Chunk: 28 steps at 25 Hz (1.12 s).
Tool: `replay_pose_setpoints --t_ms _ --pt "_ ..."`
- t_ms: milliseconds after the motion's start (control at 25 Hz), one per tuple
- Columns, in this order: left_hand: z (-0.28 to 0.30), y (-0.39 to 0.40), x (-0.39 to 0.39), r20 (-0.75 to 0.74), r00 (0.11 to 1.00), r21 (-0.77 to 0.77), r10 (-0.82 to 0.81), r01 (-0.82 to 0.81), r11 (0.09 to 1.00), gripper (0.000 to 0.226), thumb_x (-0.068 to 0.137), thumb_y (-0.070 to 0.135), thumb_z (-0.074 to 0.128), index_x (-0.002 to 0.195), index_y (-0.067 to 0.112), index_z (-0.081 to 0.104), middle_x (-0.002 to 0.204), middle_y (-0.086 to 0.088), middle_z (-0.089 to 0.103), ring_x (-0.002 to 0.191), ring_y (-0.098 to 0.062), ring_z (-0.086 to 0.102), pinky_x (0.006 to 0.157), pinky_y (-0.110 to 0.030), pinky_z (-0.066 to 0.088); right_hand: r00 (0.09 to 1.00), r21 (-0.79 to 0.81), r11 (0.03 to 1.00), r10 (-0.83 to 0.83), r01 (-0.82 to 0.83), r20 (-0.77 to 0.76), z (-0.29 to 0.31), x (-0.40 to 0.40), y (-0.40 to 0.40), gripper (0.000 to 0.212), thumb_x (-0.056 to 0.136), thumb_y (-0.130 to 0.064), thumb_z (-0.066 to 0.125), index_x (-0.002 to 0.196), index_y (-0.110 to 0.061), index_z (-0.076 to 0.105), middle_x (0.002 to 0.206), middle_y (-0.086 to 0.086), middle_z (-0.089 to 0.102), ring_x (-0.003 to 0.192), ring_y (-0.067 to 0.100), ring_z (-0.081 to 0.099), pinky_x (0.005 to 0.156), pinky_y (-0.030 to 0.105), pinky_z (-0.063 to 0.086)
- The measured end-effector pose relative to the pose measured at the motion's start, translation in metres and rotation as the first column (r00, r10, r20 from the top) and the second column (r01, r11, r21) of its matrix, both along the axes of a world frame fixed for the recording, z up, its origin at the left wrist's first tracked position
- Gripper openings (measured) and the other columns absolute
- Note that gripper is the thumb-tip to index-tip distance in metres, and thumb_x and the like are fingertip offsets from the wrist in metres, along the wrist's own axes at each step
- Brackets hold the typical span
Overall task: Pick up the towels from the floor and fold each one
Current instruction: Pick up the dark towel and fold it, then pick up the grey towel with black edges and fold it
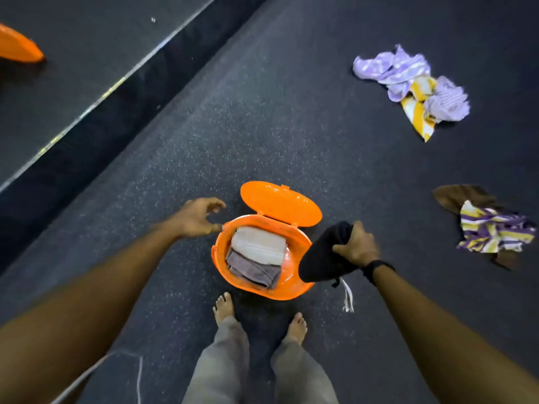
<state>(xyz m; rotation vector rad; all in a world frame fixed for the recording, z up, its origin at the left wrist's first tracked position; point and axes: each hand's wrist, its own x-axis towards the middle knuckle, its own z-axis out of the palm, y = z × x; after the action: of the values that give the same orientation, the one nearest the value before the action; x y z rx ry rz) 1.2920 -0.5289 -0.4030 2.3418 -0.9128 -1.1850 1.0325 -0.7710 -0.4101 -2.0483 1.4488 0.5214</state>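
Right hand (357, 247) grips a folded black towel (323, 258) beside the bin (221, 275), left hand (198, 217) loosely open; next, lower it in.

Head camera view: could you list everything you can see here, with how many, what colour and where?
bin: one, orange, on the floor before the feet, lid open
folded towels: two, cream over grey, inside the bin
black towel: one, folded, held over the bin's right rim
lilac pile: lilac and yellow-white cloths, crumpled on the floor, far right
striped pile: purple-yellow striped cloth on a brown one, floor, right edge
orange object: one, top left, cut off by the frame
floor: dark, speckled
left hand: fingers loosely spread, beside the bin's left rim
right hand: grips the black towel, dark band on the wrist
feet: two, bare, below the bin
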Motion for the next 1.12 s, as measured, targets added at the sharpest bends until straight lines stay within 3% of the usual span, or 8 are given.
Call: replay_pose_setpoints --t_ms 120,240,360,520,640,880,1000,1120 --pt "-0.083 -0.011 0.007 -0.028 0.998 0.057 -0.062 0.063 0.996 0.062 0.078 0.02 0.077 0.133 0.01 0.051 0.131 -0.007 0.057 0.119 -0.021 0.055 0.099 -0.03 0.043 0.999 0.078 0.996 -0.042 0.042 -0.005 -0.096 0.007 0.023 0.056 0.077 -0.018 0.074 0.119 -0.004 0.039 0.119 0.026 0.054 0.112 0.043 0.053 0.083 0.043 0.045" --pt "-0.141 -0.019 0.003 -0.031 0.997 0.051 -0.076 0.077 0.996 0.057 0.078 0.019 0.076 0.13 0.014 0.053 0.128 -0.007 0.059 0.117 -0.023 0.056 0.099 -0.032 0.044 0.982 0.211 0.973 -0.123 0.092 0.14 -0.166 0.011 0.043 0.044 0.077 -0.014 0.075 0.108 -0.009 0.044 0.109 0.013 0.058 0.105 0.031 0.056 0.074 0.032 0.039" --pt "-0.221 -0.021 -0.007 -0.056 0.996 0.077 -0.073 0.077 0.994 0.06 0.078 0.017 0.074 0.133 0.013 0.051 0.13 -0.006 0.057 0.118 -0.022 0.054 0.098 -0.025 0.04 0.962 0.371 0.922 -0.194 0.112 0.193 -0.256 0.005 0.047 0.047 0.074 -0.007 0.08 0.11 -0.01 0.05 0.101 -0.001 0.062 0.101 0.022 0.06 0.078 0.032 0.049" --pt "-0.309 -0.006 -0.021 -0.067 0.994 0.143 -0.09 0.098 0.985 0.06 0.079 0.024 0.074 0.134 0.018 0.049 0.134 -0.005 0.055 0.122 -0.021 0.052 0.101 -0.031 0.041 0.999 0.413 0.91 0.032 -0.019 -0.023 -0.364 -0.011 0.043 0.089 0.069 -0.003 0.081 0.142 -0.01 0.03 0.131 0.017 0.051 0.121 0.036 0.051 0.095 0.048 0.048" --pt "-0.343 0.002 -0.026 -0.075 0.994 0.172 -0.074 0.086 0.981 0.065 0.08 0.023 0.074 0.138 0.017 0.045 0.139 -0.007 0.051 0.126 -0.023 0.05 0.102 -0.035 0.043 0.975 0.324 0.931 0.205 -0.169 -0.082 -0.401 -0.01 0.038 0.079 0.08 -0.011 0.073 0.144 -0.008 0.028 0.139 0.019 0.046 0.127 0.034 0.046 0.098 0.043 0.044" --pt "-0.304 -0.008 -0.026 -0.003 0.995 0.203 -0.101 0.1 0.974 0.067 0.081 0.028 0.073 0.139 0.02 0.042 0.14 -0.006 0.049 0.126 -0.026 0.047 0.102 -0.037 0.042 0.965 0.313 0.914 0.258 -0.258 0.043 -0.359 0.01 0.023 0.065 0.084 -0.025 0.07 0.139 -0.013 0.039 0.138 0.013 0.047 0.13 0.029 0.043 0.101 0.041 0.041" --pt "-0.223 -0.035 -0.012 0.066 0.993 0.135 -0.1 0.09 0.987 0.072 0.076 0.035 0.074 0.139 0.017 0.043 0.137 -0.009 0.051 0.124 -0.026 0.049 0.102 -0.037 0.041 0.943 0.248 0.913 0.292 -0.324 0.158 -0.277 0.032 -0.006 0.06 0.083 -0.024 0.071 0.134 -0.01 0.044 0.135 0.012 0.049 0.128 0.028 0.044 0.1 0.034 0.039" --pt "-0.113 -0.061 0.006 0.173 0.984 0.037 -0.049 0.043 0.998 0.071 0.079 0.037 0.074 0.139 0.017 0.044 0.135 -0.01 0.052 0.122 -0.025 0.051 0.101 -0.038 0.041 0.918 0.143 0.918 0.336 -0.369 0.208 -0.168 0.057 -0.047 0.064 0.08 -0.035 0.072 0.134 -0.014 0.044 0.136 0.01 0.049 0.125 0.028 0.047 0.1 0.04 0.042"
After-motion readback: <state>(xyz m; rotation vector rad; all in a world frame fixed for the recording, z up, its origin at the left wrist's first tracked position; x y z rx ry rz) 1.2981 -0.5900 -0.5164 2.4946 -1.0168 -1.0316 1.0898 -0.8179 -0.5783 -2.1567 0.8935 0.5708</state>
